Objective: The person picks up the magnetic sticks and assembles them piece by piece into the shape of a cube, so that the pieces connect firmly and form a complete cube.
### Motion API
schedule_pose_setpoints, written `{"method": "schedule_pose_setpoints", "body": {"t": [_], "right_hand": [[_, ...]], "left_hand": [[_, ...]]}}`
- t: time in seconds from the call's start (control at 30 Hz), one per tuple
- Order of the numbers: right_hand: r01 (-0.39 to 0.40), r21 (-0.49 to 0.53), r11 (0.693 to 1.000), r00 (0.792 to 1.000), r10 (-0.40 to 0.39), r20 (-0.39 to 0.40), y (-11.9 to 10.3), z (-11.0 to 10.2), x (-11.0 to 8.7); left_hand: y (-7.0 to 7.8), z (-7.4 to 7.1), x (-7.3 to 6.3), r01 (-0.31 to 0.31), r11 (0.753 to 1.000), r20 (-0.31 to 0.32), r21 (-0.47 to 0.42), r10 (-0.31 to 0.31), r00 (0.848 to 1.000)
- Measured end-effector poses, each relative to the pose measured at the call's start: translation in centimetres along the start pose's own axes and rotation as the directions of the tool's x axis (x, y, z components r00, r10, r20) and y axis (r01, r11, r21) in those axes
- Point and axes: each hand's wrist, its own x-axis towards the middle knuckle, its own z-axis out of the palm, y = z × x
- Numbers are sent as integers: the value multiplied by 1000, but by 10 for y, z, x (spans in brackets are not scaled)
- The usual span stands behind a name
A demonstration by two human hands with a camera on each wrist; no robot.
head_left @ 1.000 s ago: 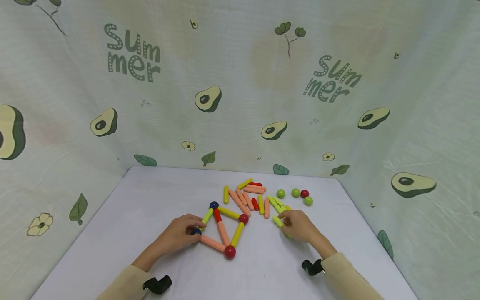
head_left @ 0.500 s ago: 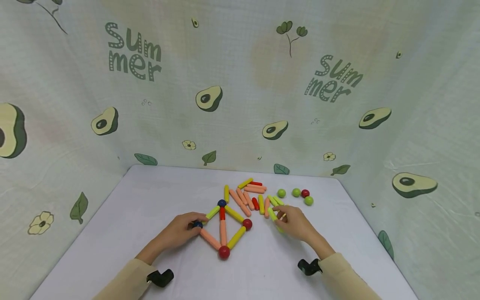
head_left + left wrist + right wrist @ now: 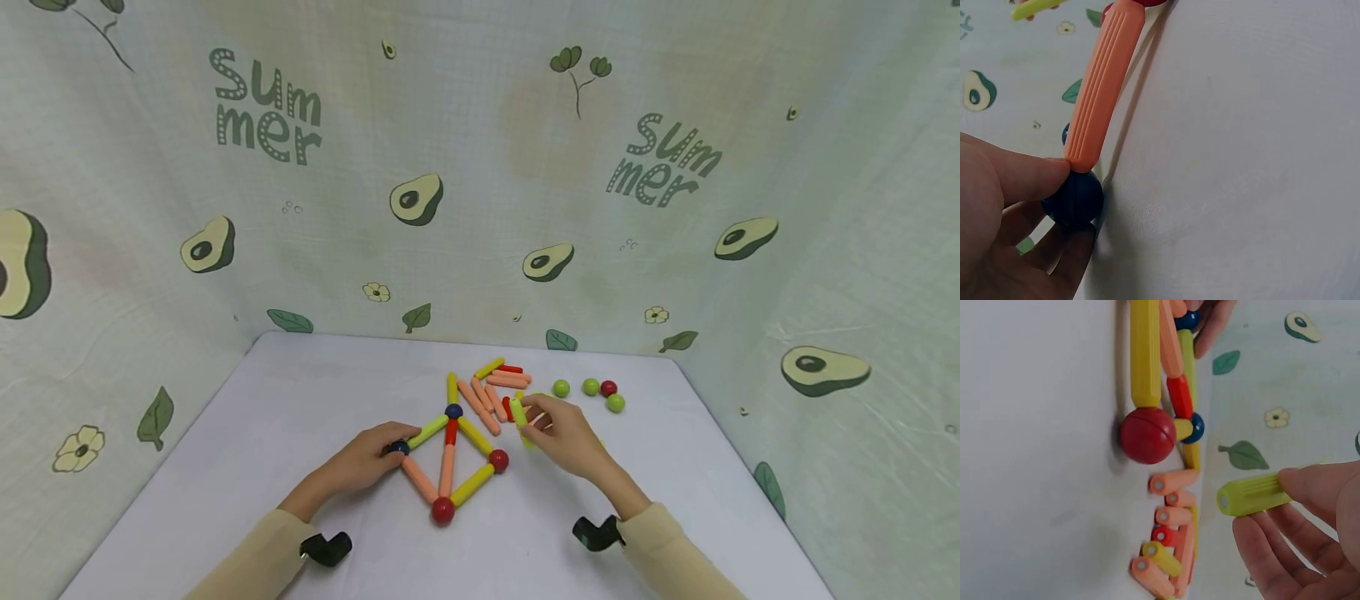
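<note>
My left hand [image 3: 363,462] pinches a dark blue ball [image 3: 1075,203] between thumb and fingers. That ball is the left corner of a diamond of magnetic rods and balls lying on the table. An orange rod [image 3: 1104,87] runs from it to the near red ball [image 3: 442,511]; a lime rod [image 3: 429,432] leads to the far blue ball [image 3: 453,411]. Yellow rods join the right-hand red ball [image 3: 498,460], and a red-and-orange line crosses the middle. My right hand [image 3: 566,435] pinches a loose lime rod [image 3: 1250,492] above the table, to the right of the diamond.
Loose orange rods [image 3: 480,406], plus red and yellow ones, lie behind the diamond, partly hidden by my right hand. At the back right sit several balls, green [image 3: 561,388] and red [image 3: 609,387]. A printed cloth [image 3: 465,292] hangs behind the white table [image 3: 330,375].
My right hand has lifted the lime rod off the pile and carried it left toward the diamond. The diamond has turned clockwise slightly, my left hand still holding its left blue ball.
</note>
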Motion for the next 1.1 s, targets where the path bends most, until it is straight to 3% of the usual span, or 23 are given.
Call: {"method": "schedule_pose_setpoints", "body": {"t": [0.43,0.7,1.1], "right_hand": [[96,131,987,995,-95,-13,-42,27,5],[104,256,961,990,-125,68,-52,44,1],[127,283,951,968,-181,175,-56,64,-4]], "left_hand": [[1,0,3,-5,1000,7,6,5,1000],[-3,-1,9,-3,1000,12,14,3,1000],[-8,-6,18,-1,1000,35,31,-1,999]]}}
